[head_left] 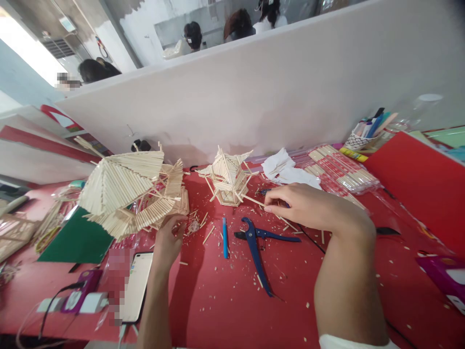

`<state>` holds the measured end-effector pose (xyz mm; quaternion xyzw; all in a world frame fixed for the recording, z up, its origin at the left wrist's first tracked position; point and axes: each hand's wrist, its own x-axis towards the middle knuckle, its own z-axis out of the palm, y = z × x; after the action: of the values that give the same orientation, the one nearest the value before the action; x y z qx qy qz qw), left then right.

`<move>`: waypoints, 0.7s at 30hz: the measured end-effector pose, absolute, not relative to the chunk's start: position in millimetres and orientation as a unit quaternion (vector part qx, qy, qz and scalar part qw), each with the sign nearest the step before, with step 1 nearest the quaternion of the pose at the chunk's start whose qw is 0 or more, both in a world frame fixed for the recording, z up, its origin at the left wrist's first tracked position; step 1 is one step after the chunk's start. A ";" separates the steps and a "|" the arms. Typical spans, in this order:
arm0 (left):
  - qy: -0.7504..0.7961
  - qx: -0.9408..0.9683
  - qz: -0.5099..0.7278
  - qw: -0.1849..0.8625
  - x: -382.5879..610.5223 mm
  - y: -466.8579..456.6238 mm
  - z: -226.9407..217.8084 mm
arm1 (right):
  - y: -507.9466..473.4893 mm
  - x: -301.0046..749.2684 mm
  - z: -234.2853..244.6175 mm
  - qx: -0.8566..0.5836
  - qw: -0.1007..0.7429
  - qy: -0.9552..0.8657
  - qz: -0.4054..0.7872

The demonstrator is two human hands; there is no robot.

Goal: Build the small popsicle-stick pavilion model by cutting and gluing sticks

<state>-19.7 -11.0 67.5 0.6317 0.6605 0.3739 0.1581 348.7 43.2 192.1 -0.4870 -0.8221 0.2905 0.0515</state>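
My right hand (296,206) pinches the end of a thin wooden stick (255,200) between thumb and fingers. The stick's far end meets the lower side of a small six-sided stick pavilion (227,177) with upturned roof corners. A dark blue tool (267,192) lies partly hidden behind this hand. My left hand (170,240) is beside the base of a larger stick pavilion (119,182), fingers loosely curled with a gap to the thumb; whether it touches the base is unclear. Between the hands lie a blue pen (225,237) and a blue-handled cutter (252,237).
Stick offcuts (194,225) are scattered over the red table (225,310). A phone (137,286), green board (78,237) and purple power strip (83,291) are at left. Bagged sticks (341,167), white tissue (283,167), a pen cup (358,139) and a red board (421,184) lie right. People sit beyond the partition (232,97).
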 end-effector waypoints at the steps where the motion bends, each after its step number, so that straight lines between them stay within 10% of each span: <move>1: 0.655 0.631 0.383 0.164 -19.2 -10.7 66.8 | 43.2 348.8 192.2 -0.486 0.052 -0.822 0.291; 21: 0.641 0.687 0.308 0.152 7.4 20.4 77.2 | 42.9 348.2 193.8 -0.485 0.046 -0.826 0.285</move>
<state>7.4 20.4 77.2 0.6866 0.6406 0.3083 0.1524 348.2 42.9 193.8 -0.4848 -0.8257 0.2849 0.0456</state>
